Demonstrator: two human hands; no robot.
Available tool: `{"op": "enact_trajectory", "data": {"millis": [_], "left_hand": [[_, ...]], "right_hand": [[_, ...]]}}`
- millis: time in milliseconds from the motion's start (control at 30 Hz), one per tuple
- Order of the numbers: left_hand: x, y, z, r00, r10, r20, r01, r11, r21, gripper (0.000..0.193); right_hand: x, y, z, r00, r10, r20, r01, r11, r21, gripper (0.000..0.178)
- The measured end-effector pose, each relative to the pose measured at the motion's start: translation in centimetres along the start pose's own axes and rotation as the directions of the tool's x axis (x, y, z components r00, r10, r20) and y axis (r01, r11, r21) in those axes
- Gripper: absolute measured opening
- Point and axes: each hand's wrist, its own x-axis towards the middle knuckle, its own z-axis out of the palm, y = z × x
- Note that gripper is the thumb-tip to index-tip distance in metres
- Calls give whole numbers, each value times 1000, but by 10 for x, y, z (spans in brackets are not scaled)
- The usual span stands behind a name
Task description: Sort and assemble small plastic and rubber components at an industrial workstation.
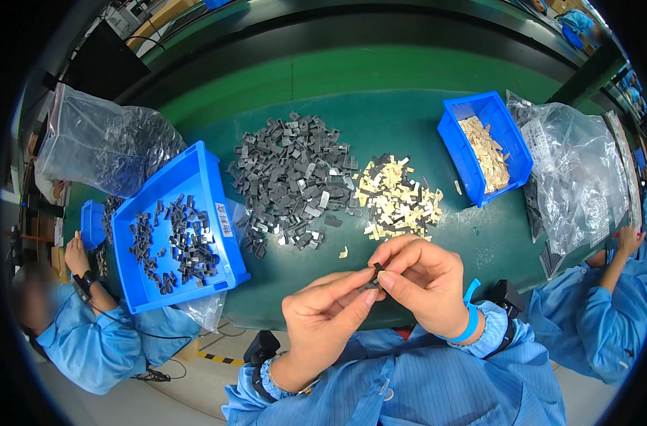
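Between my fingertips, over the near edge of the table, is a small black plastic part [374, 275]. My left hand [323, 319] pinches it from the left, thumb and fingers together. My right hand [424, 284], with a blue band at the wrist, pinches the same part from the right. The fingers cover most of it, so its full shape is hidden. Just beyond my hands lies a heap of small cream and black pieces [398, 199]. Farther left spreads a larger heap of dark grey plastic parts [291, 177].
A blue tray [231, 248] with black parts stands at left, a blue bin [454, 153] of cream pieces at far right. Clear plastic bags [89, 142] flank both sides. Co-workers in blue sit left [100, 348] and right [593, 312]. Green table [408, 113] underneath.
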Motion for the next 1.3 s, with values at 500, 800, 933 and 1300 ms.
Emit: {"op": "enact_trajectory", "data": {"millis": [500,800,933,1300], "left_hand": [[-1,0,1,1000,-3,-4,3,1000,-13,26],[-1,-6,4,996,26,-88,-36,994,-107,19],[0,-9,5,995,19,-101,-36,985,-167,17],[4,-4,5,994,-91,-68,71,965,-251,23]], "right_hand": [[-1,2,2,994,-108,-12,105,985,-137,9],[0,4,5,991,-136,-9,132,973,-188,10],[0,3,5,993,-115,-10,112,982,-153,9],[4,3,-3,994,-110,23,111,991,-77,9]]}}
